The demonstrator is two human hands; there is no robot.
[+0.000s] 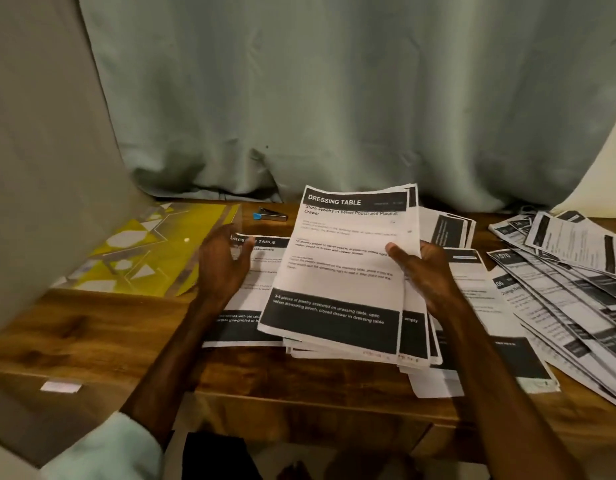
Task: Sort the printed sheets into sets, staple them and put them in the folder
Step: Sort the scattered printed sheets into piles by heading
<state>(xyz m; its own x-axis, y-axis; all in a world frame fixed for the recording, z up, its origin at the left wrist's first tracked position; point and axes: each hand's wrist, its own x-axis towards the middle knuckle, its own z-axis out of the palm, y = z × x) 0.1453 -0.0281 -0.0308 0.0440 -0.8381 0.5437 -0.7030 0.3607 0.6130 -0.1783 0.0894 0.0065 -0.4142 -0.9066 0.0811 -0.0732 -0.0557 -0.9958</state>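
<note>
Paper stack [341,268] is pinched at its right edge by right hand [427,275], tilted up off the table [92,327]; left hand [221,263], fingers loosely apart, should be used to square edges before stapling.

The small print on the top page of the stack of sheets [344,271] is too blurry to read. The right hand [434,275] shows its thumb on top of the stack, but its fingers are hidden under it. Just left of the stack, the left hand [223,265] is blurred. It covers the start of the heading on a flat sheet [261,296], and the stack hides that sheet's right side. Far left of the stack, the yellow folder [154,251] goes partly behind a grey board [40,202]. Near the stack's top left corner, the stapler [270,214] is small and fuzzy. Right of the stack, the spread-out sheets [569,271] are cut off by the picture's edge, and their words are too blurry to read.
</note>
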